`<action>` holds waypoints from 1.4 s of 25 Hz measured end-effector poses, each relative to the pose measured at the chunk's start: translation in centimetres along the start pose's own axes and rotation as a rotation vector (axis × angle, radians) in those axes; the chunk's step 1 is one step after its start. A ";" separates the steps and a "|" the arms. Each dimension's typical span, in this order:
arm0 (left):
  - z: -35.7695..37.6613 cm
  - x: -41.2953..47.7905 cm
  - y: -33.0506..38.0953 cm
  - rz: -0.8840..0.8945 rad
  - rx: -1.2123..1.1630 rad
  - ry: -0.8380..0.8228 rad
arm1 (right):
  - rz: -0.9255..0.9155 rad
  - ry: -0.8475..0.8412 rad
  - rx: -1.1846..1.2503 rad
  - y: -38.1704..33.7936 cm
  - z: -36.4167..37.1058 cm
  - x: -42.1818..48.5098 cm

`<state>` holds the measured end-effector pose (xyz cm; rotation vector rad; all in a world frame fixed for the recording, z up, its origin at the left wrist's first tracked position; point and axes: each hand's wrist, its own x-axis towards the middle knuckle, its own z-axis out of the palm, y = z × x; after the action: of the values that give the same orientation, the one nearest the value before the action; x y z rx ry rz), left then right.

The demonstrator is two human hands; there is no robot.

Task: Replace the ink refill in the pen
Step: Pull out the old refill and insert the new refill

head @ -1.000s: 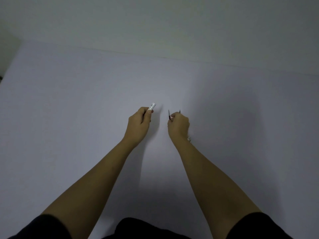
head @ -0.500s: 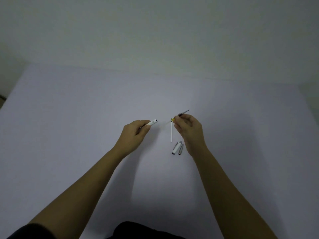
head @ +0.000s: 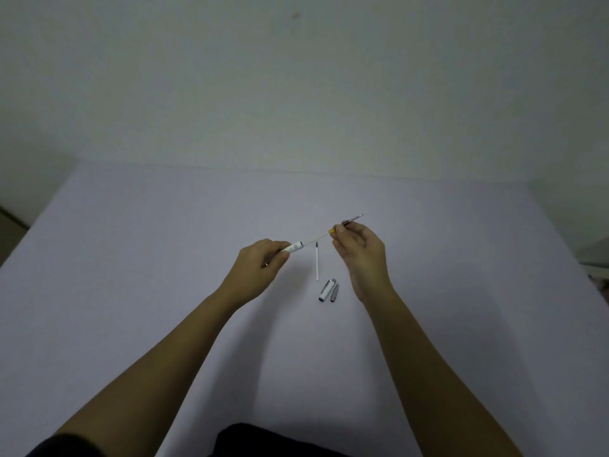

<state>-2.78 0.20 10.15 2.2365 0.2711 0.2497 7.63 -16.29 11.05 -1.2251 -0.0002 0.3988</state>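
My left hand [head: 260, 262] grips a white pen barrel [head: 295, 246] whose open end points right. My right hand [head: 361, 249] pinches a thin refill [head: 318, 237] with a yellow collar and a grey metal tip sticking out up-right. The refill's clear tail reaches to the barrel's mouth. A second white refill [head: 317, 263] lies on the table between my hands, dark tip away from me. A white pen cap [head: 325, 290] and a small grey nose cone [head: 334, 292] lie side by side just below it.
The work surface is a pale lilac table [head: 164, 258] backed by a plain wall. An unclear pale object [head: 596, 255] shows at the right edge. Dark clothing fills the bottom of the view.
My hands have drawn apart, and the refill now spans between the right fingers and the barrel's mouth. The view has tilted up, bringing the lying refill, cap and cone into sight.
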 end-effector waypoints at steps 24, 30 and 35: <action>0.7 0.3 1.1 -0.009 -0.113 0.081 | 0.108 -0.145 -0.236 0.9 0.0 -0.7; 0.6 0.7 0.5 -0.053 -0.165 0.117 | 0.168 0.060 -0.320 3.1 -3.1 1.8; 0.6 1.0 0.1 -0.074 -0.188 0.113 | 0.143 0.133 -1.133 7.9 -7.2 2.5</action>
<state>-1.65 -0.08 9.94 2.0260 0.3751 0.3482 9.18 -19.91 0.81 -2.3787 -0.0277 0.4507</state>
